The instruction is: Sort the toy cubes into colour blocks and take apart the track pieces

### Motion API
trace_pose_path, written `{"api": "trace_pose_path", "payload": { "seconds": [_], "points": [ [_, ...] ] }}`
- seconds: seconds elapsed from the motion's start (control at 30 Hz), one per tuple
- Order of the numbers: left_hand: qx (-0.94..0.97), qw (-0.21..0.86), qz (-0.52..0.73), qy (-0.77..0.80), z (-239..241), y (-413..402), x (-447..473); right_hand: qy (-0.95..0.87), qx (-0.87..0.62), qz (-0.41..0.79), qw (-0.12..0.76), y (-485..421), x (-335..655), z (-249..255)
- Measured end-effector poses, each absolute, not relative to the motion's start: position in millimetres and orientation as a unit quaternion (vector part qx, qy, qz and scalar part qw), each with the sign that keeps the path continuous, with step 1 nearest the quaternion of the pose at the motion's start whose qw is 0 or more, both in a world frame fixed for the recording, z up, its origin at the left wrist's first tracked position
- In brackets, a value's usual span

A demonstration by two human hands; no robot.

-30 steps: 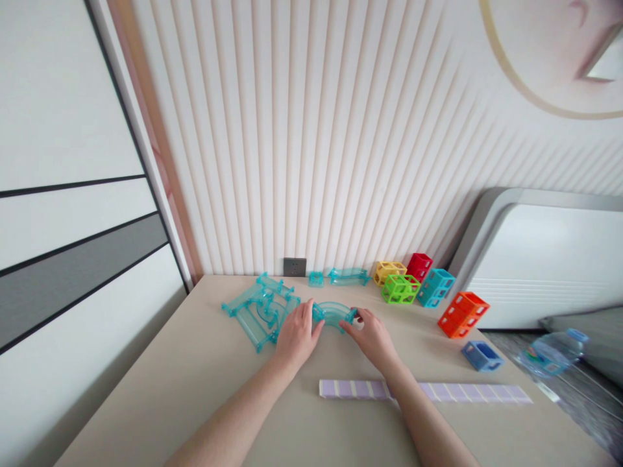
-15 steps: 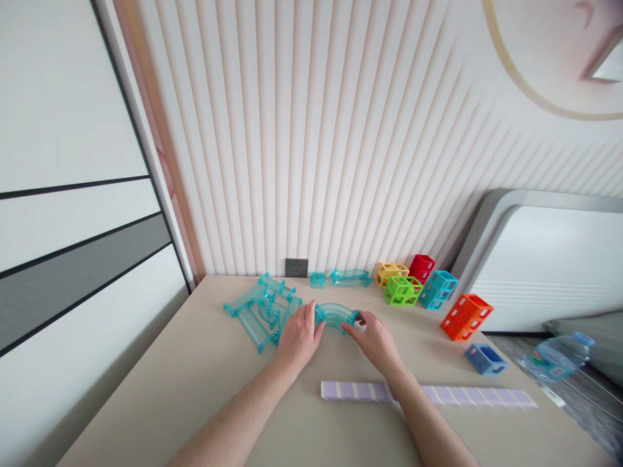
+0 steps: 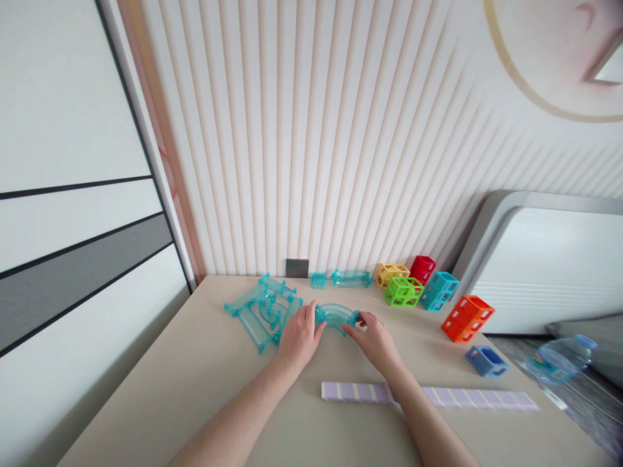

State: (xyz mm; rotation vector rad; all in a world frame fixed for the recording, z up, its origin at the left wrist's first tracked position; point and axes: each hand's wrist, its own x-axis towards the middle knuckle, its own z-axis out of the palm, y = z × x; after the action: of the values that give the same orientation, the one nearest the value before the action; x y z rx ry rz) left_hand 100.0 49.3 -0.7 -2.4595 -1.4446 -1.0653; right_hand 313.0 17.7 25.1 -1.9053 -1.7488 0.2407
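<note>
A curved, see-through teal track piece [image 3: 335, 314] spans the gap between my two hands over the table. My left hand [image 3: 299, 334] is closed on its left end, fingers on the far side and thumb nearer me. At the right end, my right hand [image 3: 372, 336] pinches the piece between thumb and fingers. Just left of my left hand lies a cluster of teal track pieces [image 3: 250, 324], straight and curved, partly hidden by that hand. Behind the held curve, a longer teal track piece [image 3: 351, 279] and a small teal piece [image 3: 318, 280] lie near the wall.
Frame blocks stand at the right: yellow [image 3: 390, 274], green [image 3: 403, 292], red [image 3: 422, 268], teal [image 3: 439, 290], orange [image 3: 467, 318] and blue [image 3: 487, 360]. A lilac segmented strip [image 3: 355, 392] passes under my right forearm. A plastic bottle [image 3: 562, 358] lies beyond the table's right edge.
Both hands keep their hold on the curved track piece, with no clear movement. Only the camera view has shifted very slightly.
</note>
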Motion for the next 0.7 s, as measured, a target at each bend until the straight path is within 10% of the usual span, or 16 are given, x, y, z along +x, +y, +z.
{"api": "trace_pose_path", "payload": {
  "seconds": [0.7],
  "points": [
    [-0.819,0.069,-0.292,-0.488,0.2,47.8,100.0,-0.638,-0.744,0.070,0.186,11.5,307.4,30.9]
  ]
}}
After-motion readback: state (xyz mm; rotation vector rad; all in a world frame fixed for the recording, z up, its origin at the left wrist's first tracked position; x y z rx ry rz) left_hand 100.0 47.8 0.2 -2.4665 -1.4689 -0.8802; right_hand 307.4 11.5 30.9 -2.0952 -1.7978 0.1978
